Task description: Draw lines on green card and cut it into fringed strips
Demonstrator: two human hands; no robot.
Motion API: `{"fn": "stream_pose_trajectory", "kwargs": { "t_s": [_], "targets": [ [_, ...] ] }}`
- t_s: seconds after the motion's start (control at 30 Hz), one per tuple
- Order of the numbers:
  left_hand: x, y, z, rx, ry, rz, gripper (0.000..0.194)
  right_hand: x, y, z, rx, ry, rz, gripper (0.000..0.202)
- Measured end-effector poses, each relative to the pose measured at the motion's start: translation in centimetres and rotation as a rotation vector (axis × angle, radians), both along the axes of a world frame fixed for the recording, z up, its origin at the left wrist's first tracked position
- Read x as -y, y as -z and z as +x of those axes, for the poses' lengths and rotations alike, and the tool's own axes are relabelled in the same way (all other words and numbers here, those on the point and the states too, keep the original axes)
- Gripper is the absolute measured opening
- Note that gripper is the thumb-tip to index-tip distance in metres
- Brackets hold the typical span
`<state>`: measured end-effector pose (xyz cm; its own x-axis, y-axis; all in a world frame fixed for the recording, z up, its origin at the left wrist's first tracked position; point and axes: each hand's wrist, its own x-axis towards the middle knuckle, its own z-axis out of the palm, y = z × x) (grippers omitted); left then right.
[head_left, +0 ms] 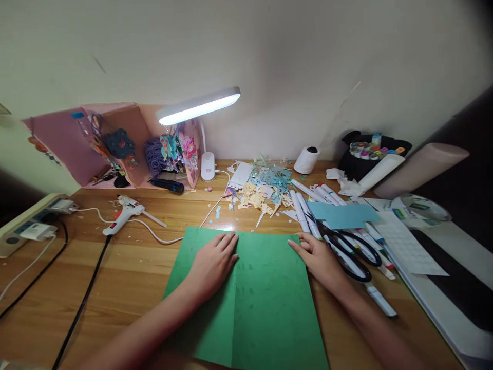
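Centrally, a sheet of green paper (275,313) lies on the wooden desk (127,277), directly in front of the person. A lengthwise crease runs down the sheet, left of its middle.

Left hand (215,263): placed palm down on the upper left part of the paper, beside the crease. The fingers are extended and held close together, pointing to the far edge; the thumb stands slightly apart. This hand presses on the surface and grasps nothing.

Right hand (314,254): positioned at the far right corner of the paper. The thumb rests on top and the fingers curl at the edge, pinching the corner.

Black-handled scissors (332,236) lie just beside the right hand, on top of several white markers (303,211). A light blue paper strip (342,215) also rests across the markers.

Beyond the far edge of the sheet is a pile of paper scraps (256,196). A lamp (200,107) is lit above the desk. To the left of the paper, a glue gun (125,216) lies with its black cord leading toward the near edge. A power strip (23,221) is located farther left.
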<state>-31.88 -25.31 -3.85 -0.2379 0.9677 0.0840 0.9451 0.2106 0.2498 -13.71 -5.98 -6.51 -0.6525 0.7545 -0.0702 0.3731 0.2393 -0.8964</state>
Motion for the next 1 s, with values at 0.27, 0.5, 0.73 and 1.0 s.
{"fn": "stream_pose_trajectory", "kwargs": {
  "t_s": [0.27,0.5,0.73,1.0],
  "targets": [
    [-1.0,0.0,-0.5,-0.268,0.046,-0.099,0.044,-0.3,0.2,0.4,0.0,0.051,-0.093,0.03],
    [-1.0,0.4,-0.3,-0.301,0.044,-0.142,0.046,0.1,0.2,0.5,0.007,0.025,-0.179,0.032],
    [-1.1,0.3,0.0,-0.321,0.036,-0.148,0.045,0.7,-0.2,1.0,0.006,0.022,-0.373,0.034],
    [-1.0,0.1,-0.3,-0.278,0.02,-0.12,0.044,1.0,0.9,1.6,-0.023,0.096,-0.314,0.039]
  ]
}}
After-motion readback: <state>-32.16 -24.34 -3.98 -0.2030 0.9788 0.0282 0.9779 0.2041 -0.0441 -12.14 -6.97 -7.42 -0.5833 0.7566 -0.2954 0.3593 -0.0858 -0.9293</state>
